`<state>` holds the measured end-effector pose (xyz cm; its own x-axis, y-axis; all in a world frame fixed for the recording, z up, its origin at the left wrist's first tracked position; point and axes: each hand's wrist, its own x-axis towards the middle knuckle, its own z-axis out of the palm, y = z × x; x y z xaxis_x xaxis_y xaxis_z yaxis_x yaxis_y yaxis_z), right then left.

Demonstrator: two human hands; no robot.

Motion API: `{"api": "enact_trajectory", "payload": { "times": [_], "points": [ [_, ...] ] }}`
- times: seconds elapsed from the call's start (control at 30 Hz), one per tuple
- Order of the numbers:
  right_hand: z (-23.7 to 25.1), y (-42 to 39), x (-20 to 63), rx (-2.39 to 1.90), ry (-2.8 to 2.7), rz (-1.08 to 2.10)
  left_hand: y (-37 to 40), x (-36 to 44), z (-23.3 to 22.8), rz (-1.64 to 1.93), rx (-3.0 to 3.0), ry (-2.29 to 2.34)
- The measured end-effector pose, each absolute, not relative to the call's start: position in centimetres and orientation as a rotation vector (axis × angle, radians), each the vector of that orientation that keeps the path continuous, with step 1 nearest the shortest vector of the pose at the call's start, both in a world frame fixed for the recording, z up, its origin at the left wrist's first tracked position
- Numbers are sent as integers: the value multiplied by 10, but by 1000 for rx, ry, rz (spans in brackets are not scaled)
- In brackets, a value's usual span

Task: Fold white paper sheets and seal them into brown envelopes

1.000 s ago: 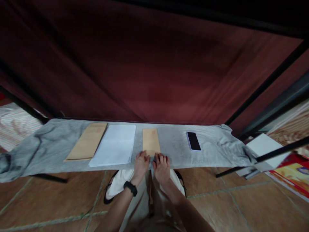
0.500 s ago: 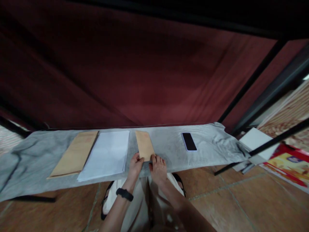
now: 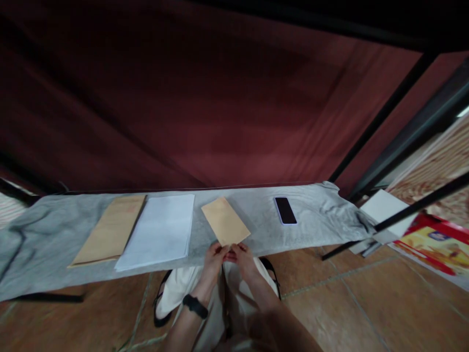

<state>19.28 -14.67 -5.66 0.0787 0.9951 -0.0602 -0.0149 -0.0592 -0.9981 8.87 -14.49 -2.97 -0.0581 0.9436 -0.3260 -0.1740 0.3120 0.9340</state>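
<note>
A small brown paper envelope (image 3: 225, 221) lies turned at an angle over the grey cloth, its near edge between my hands. My left hand (image 3: 215, 257) pinches that edge from the left, and a dark band circles the wrist. Close beside it, my right hand (image 3: 241, 257) grips the same edge from the right, fingers closed and almost meeting the left ones. To the left is a stack of white paper sheets (image 3: 159, 230), and past it several larger brown envelopes (image 3: 108, 230). On the right a phone (image 3: 286, 210) with a dark screen and pale purple edge lies flat.
A grey cloth (image 3: 252, 203) covers the narrow bench under these things. Behind it hangs a dark red fabric (image 3: 234, 122) with black bars. On the tiled floor at right are a white box (image 3: 388, 210) and a red and yellow package (image 3: 436, 244).
The small envelope has turned anticlockwise, and its near end now points toward me at a corner. Both hands have drawn nearer to me and closer together.
</note>
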Motion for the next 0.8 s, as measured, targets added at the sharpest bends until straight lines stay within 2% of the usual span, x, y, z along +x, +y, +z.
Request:
{"api": "enact_trajectory", "payload": {
  "times": [0.17,0.33,0.63,0.8],
  "points": [
    [-52,-151,203,-1169,-827,1465,-134,77,-25,973,817,1377],
    [-43,-141,228,-1176,-517,1546,-126,55,-20,873,876,1416],
    [-41,-134,236,-1295,-637,1553,-123,48,-31,912,1050,1653],
    [-36,-131,237,-1353,-692,1585,-133,54,-27,943,1334,1863]
  ]
}}
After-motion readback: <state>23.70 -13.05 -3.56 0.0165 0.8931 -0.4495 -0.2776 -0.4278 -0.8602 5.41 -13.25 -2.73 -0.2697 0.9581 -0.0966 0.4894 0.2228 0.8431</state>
